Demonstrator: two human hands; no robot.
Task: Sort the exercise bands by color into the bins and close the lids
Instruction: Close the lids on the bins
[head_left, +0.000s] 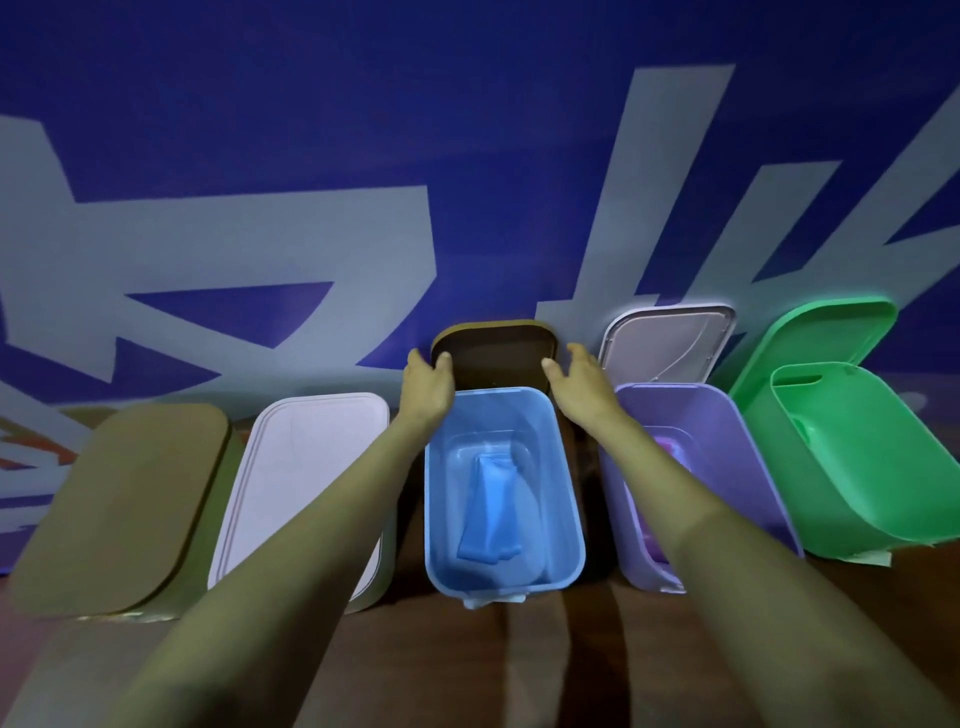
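Risks, near to far: the blue band (488, 509) lies folded lengthwise in the blue bin (570, 467), well below the rim, so pinching it under the lid is unlikely. The bigger risk is a lopsided lift. The left grip (428, 379) has its thumb on the face of the dark brown lid (498, 358) with fingers round the 9 o'clock edge, apparently pinching it. The right grip (576, 374) is spread loose at the 3 o'clock edge, and I cannot tell if it touches. If only one side holds, the lid may swing, slide down the wall, or knock the bin's far rim. The lid's colour does not match the bin, so it may be the wrong lid or fit badly.

Look: the bin is pale blue plastic, rounded-rectangular and open, sitting at centre on the brown tabletop (467, 665). The lid stands at 12 o'clock behind it, leaning on the blue banner wall (311, 156). At 9 o'clock are the olive bin (119, 504) and pink bin (306, 483), both lidded. At 3 o'clock are the purple bin (727, 415) and green bin (857, 467), both open, with their lids propped behind.
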